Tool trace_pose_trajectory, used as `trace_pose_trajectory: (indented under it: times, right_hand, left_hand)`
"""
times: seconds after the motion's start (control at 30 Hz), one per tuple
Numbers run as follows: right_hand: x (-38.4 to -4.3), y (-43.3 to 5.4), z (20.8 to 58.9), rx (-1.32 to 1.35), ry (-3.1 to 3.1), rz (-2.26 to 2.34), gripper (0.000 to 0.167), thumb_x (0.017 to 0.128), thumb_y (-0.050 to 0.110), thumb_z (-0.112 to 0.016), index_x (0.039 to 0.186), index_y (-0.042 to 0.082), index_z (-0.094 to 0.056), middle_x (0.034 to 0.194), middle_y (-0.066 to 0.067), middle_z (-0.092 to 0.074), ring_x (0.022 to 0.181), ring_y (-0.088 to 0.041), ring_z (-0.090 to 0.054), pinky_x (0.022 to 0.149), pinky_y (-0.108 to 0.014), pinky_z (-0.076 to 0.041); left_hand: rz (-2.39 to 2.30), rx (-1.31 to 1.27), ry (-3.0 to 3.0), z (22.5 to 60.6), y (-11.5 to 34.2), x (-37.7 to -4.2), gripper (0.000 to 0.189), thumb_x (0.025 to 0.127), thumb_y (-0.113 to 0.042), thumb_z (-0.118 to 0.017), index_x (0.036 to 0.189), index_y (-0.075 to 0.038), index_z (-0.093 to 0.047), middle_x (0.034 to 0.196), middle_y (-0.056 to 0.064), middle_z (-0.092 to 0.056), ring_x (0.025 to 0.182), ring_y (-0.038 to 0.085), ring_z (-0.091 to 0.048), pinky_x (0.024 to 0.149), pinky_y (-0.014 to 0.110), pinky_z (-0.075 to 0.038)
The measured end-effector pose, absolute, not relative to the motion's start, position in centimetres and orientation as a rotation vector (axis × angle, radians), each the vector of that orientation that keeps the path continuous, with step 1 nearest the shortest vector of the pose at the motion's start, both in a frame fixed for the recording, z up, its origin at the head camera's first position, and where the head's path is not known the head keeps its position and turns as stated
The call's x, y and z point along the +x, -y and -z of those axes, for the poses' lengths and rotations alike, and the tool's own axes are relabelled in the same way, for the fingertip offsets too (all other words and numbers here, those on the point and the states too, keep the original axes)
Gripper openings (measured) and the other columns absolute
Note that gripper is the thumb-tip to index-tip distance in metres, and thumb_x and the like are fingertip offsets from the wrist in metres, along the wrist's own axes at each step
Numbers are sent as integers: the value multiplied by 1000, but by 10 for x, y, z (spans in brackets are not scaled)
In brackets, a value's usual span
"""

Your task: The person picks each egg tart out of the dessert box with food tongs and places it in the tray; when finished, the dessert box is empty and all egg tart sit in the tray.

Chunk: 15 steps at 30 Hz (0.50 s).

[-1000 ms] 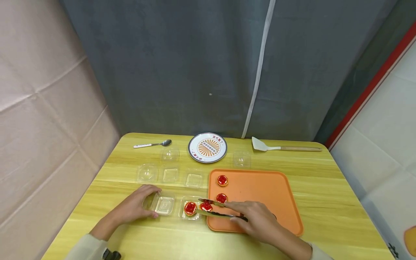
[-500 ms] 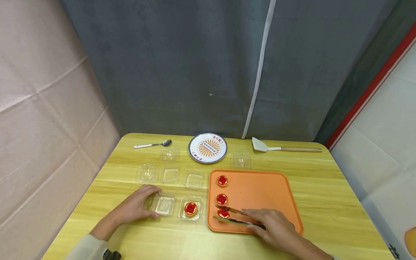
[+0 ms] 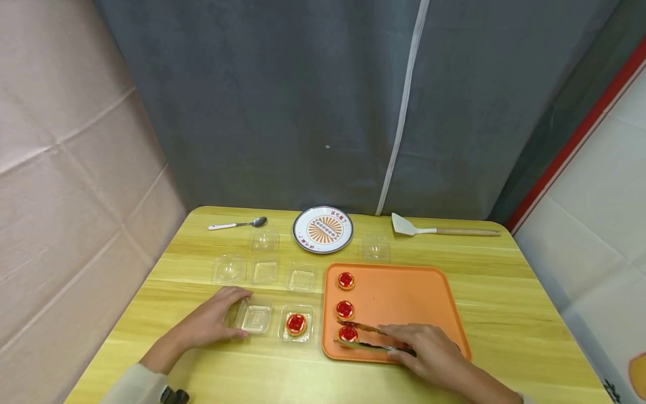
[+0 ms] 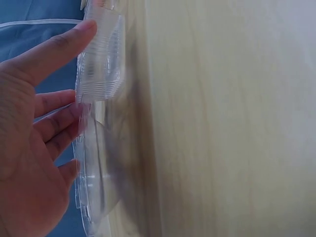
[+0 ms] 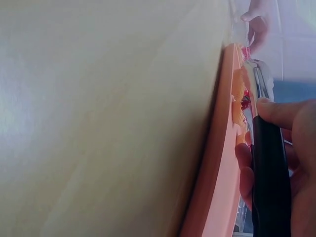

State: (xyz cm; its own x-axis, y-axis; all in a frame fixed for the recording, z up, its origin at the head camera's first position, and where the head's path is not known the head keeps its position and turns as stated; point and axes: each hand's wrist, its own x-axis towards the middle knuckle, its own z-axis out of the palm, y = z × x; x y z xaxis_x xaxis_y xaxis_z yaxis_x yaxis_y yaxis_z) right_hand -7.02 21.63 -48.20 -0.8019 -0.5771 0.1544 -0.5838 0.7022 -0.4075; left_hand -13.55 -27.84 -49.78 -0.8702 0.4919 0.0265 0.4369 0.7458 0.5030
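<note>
My left hand (image 3: 212,320) holds a clear plastic container (image 3: 255,316) at its left side, thumb at the near corner and fingers at the far one. In the left wrist view its ridged wall (image 4: 103,59) lies between thumb and fingers. My right hand (image 3: 429,353) grips black-handled metal tongs (image 5: 270,168). The tong arms lie on either side of a red-topped tart (image 3: 348,333) at the near left of the orange tray (image 3: 404,303); whether they squeeze it I cannot tell. Another tart (image 3: 296,324) sits in a clear container (image 3: 309,336) left of the tray.
Two more tarts (image 3: 345,310) line the tray's left side. Several clear plastic pieces (image 3: 264,272) lie behind my left hand, another (image 3: 375,248) behind the tray. Along the back are a spoon (image 3: 237,224), a patterned plate (image 3: 323,230) and a white spatula (image 3: 444,230).
My right hand has moved right with the tongs, bringing the tart from the edge of the tart's container to the tray's near left. The left hand has stayed in place.
</note>
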Motion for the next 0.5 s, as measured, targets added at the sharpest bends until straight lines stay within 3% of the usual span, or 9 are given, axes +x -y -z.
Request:
trace_pose_trajectory:
  times: [0.27,0.37,0.5]
  right_hand:
    - [-74,-220,472,1016,2927,-790,44,96,33,-74,139,25,-66,129,2,-72,107,-14,-71,71,-27,-57]
    - [-77,-219,468,1035,2912,-862,45,96,29,-74,140,23,-66,129,0,-72,90,-4,-67,63,-20,-48]
    - [-84,-214,463,1067,2866,-910,47,95,25,-76,141,24,-65,127,-1,-73,68,4,-49,56,-17,-41]
  left_hand:
    - [-716,773,-2850,494,276,-138,90,75,-52,-88,147,-10,-54,146,8,-53,136,35,-49,110,59,-45]
    - [-696,799,-2874,490,270,-138,89,75,-55,-87,147,-12,-55,147,7,-54,137,33,-50,111,57,-46]
    - [-711,876,-2882,482,255,-139,88,75,-55,-87,146,-12,-56,147,9,-55,136,34,-51,110,58,-46]
